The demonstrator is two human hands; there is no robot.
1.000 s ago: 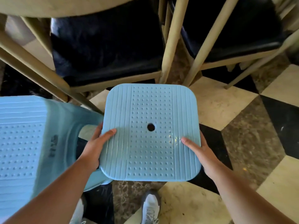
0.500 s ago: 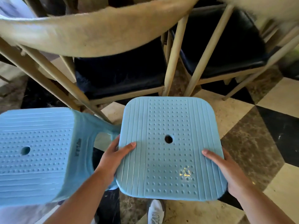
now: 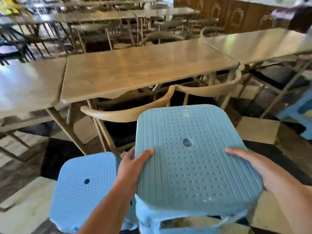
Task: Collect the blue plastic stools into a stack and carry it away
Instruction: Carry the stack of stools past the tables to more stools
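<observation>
My left hand (image 3: 130, 164) and right hand (image 3: 253, 166) clamp opposite edges of a pale blue square plastic stool (image 3: 192, 159) with a dotted seat, held off the floor; a second matching blue stool (image 3: 84, 188) stands just left; a long wooden table (image 3: 143, 68) lies ahead.

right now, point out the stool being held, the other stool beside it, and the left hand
held stool (image 3: 194, 166): head view, dotted seat top
second stool (image 3: 84, 188): head view, seat top near its hole
left hand (image 3: 133, 166): head view, back of hand

Bright daylight, glare on tabletops (image 3: 20, 85), heavy motion blur, wide-angle edge distortion
</observation>
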